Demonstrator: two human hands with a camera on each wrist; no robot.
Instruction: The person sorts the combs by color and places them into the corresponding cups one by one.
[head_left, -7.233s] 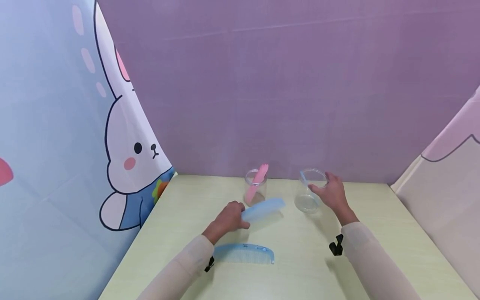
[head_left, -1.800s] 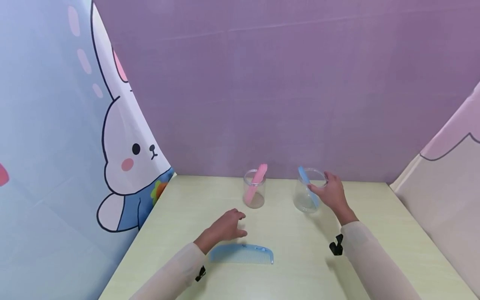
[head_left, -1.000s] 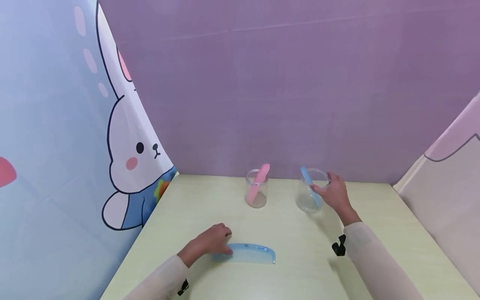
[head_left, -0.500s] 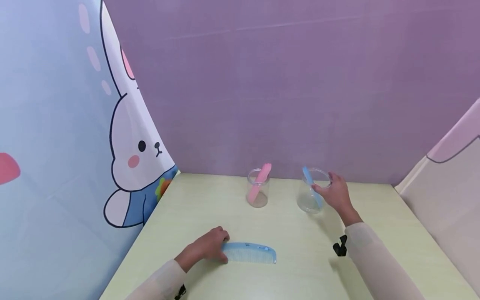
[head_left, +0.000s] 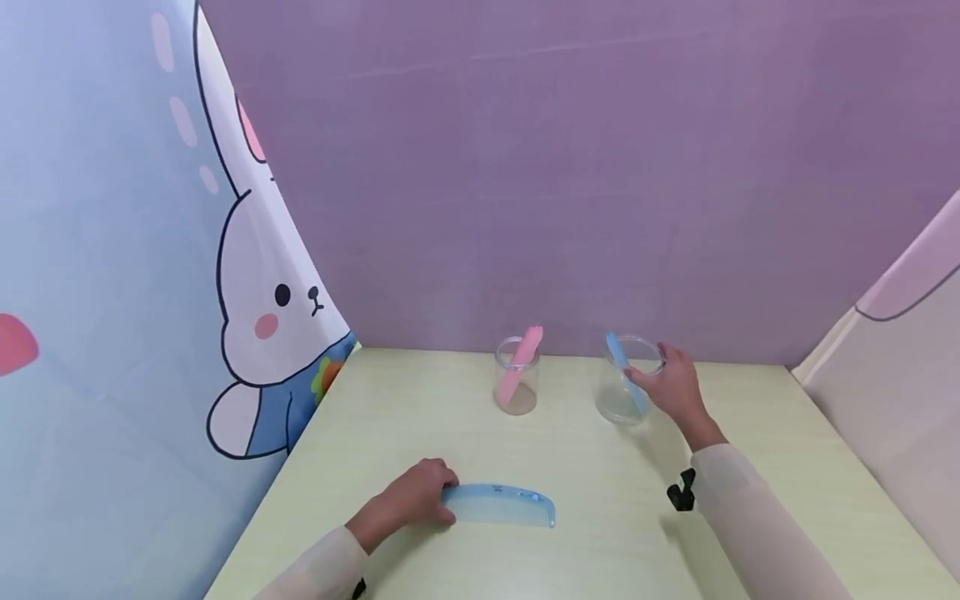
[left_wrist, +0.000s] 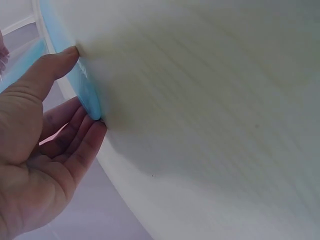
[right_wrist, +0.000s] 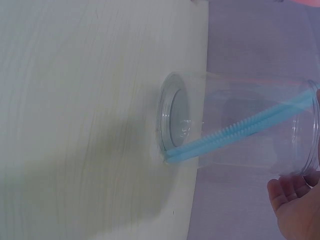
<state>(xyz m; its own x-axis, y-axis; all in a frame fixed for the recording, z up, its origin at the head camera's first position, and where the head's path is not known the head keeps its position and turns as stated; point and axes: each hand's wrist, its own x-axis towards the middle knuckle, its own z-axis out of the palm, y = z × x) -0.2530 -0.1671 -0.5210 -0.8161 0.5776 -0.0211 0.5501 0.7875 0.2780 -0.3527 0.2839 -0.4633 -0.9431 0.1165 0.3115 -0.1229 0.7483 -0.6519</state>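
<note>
A light blue comb (head_left: pixel 501 506) lies flat on the table, teeth toward me. My left hand (head_left: pixel 411 500) pinches its left end, thumb by the teeth side and fingers by the spine. The left wrist view shows this comb (left_wrist: pixel 89 92) between the thumb (left_wrist: pixel 52 67) and the fingertips. Farther off, a clear jar (head_left: pixel 611 400) stands upright with my right hand (head_left: pixel 673 387) gripping its rim. Another blue comb (head_left: pixel 637 398) leans inside that jar; its teeth are visible in the right wrist view, where the jar's base (right_wrist: pixel 172 117) touches the table.
Left of the held jar stands a smaller clear jar (head_left: pixel 528 398) with a slanted pink item (head_left: pixel 517 367), its kind unclear. A purple cloth wall (head_left: pixel 525 183) rises behind the table (head_left: pixel 570 558). A rabbit-print curtain (head_left: pixel 247 317) borders the left side.
A blue comb, earlier in my left hand, now leans in the right jar. My left hand has moved down and left to the other comb's end. My right hand stays at the jar.
</note>
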